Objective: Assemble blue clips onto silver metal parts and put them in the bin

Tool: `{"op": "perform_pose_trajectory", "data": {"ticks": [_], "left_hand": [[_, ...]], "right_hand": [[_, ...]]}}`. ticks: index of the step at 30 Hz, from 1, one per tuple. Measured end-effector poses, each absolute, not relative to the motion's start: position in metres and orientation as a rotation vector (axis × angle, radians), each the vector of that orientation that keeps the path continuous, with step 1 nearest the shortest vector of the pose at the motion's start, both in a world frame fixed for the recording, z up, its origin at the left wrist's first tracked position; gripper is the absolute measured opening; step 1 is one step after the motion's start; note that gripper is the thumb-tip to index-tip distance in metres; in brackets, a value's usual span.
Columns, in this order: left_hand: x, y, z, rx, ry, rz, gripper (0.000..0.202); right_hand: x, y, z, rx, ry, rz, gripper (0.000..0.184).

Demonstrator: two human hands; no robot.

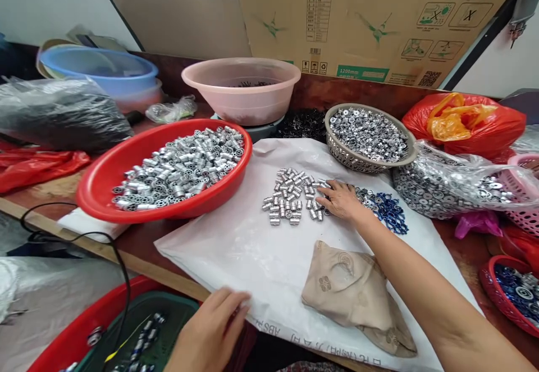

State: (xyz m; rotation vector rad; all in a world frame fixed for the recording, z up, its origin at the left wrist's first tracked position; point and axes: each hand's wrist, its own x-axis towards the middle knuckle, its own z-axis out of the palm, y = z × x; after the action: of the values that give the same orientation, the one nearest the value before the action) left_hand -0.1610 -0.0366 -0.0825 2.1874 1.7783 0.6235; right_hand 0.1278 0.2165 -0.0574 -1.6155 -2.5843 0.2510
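and there's the right hand flat on the white plastic sheet, fingers spread wide against small silver metal spools; the left hand at the sheet's edge, grip unclear; red basin sits heaped with more.

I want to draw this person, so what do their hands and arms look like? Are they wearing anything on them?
The left hand and the right hand are both bare, with no gloves. I can't see a ring on either one. The right forearm has no sleeve, watch or bracelet, as far as the picture shows it.
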Motion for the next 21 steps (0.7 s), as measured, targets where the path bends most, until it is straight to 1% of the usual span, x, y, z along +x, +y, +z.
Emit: {"op": "perform_pose_trajectory", "data": {"ticks": [1, 3, 5, 7, 10, 14, 19, 21], "left_hand": [[-0.141, -0.009, -0.072, 2.206, 1.819, 0.622, 0.025], [-0.107, 0.045, -0.061, 2.187, 1.980, 0.569, 0.038], [-0.082, 0.086, -0.061, 2.149, 2.025, 0.418, 0.048], [-0.065, 0.108, -0.067, 2.122, 1.992, 0.267, 0.054], [-0.049, 0.110, -0.078, 2.188, 1.867, 0.154, 0.057], [-0.039, 0.094, -0.082, 2.258, 1.771, 0.157, 0.059], [-0.032, 0.085, -0.082, 2.271, 1.605, 0.241, 0.063], [-0.033, 0.080, -0.082, 2.310, 1.526, 0.286, 0.066]], "right_hand": [[0.126, 0.213, -0.057, -1.613, -2.609, 0.262, 0.049], [0.124, 0.199, -0.055, -1.602, -2.649, 0.265, 0.046], [0.125, 0.178, -0.052, -1.585, -2.666, 0.235, 0.045], [0.130, 0.157, -0.049, -1.562, -2.657, 0.191, 0.043], [0.151, 0.141, -0.049, -1.628, -2.552, 0.116, 0.035], [0.190, 0.161, -0.057, -1.850, -2.294, -0.009, 0.036], [0.194, 0.184, -0.066, -1.838, -2.241, -0.029, 0.026], [0.192, 0.177, -0.064, -1.828, -2.192, -0.050, 0.027]]}}
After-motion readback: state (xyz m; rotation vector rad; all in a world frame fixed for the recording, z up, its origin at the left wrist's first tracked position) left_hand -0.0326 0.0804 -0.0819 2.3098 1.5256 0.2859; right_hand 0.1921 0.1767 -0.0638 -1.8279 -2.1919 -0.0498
